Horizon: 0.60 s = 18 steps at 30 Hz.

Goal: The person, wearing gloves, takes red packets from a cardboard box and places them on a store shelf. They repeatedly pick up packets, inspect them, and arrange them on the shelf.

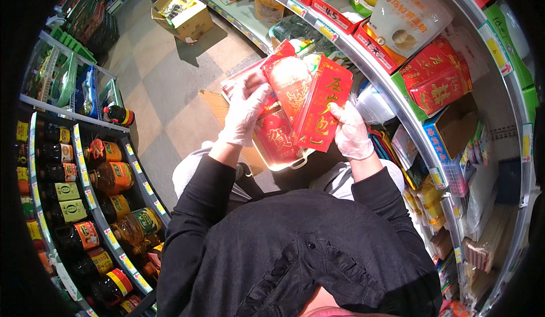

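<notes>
My right hand (350, 130), in a thin translucent glove, grips the edge of a pack of red envelopes (324, 104) with gold characters. My left hand (247, 106), gloved likewise, lies over other red packets at the left; its fingertips are blurred, and whether it grips one I cannot tell. Between the hands another red envelope pack (290, 85) leans, glaring in the light. Below them a white plastic basket (294, 163) with a handle holds more red packets (279, 136). An open cardboard flap (215, 108) shows beside the basket.
Curved store shelves (362, 63) at the right carry bags, boxes and more red envelopes (438, 78). Shelves at the left hold bottles of sauce and oil (113, 177). An open cardboard box (183, 17) stands on the checkered floor (159, 78) ahead.
</notes>
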Each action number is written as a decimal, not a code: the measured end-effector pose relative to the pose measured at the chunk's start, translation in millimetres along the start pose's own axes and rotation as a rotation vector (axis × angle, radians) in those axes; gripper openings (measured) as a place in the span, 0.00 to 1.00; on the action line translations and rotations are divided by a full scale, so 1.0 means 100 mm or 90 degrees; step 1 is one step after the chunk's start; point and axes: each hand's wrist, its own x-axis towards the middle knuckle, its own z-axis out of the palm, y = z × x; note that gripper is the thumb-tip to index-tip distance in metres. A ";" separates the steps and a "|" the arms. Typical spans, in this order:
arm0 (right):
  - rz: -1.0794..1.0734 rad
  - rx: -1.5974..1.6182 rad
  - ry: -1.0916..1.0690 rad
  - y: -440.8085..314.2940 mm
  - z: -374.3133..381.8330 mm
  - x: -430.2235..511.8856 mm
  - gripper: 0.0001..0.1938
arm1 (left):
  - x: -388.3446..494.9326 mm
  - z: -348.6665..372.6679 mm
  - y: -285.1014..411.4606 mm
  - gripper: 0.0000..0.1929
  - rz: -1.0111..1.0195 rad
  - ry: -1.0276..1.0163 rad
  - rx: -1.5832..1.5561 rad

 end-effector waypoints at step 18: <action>-0.065 0.036 0.006 -0.13 -0.09 0.00 0.23 | -0.09 0.10 0.10 0.20 -0.088 -0.068 -0.135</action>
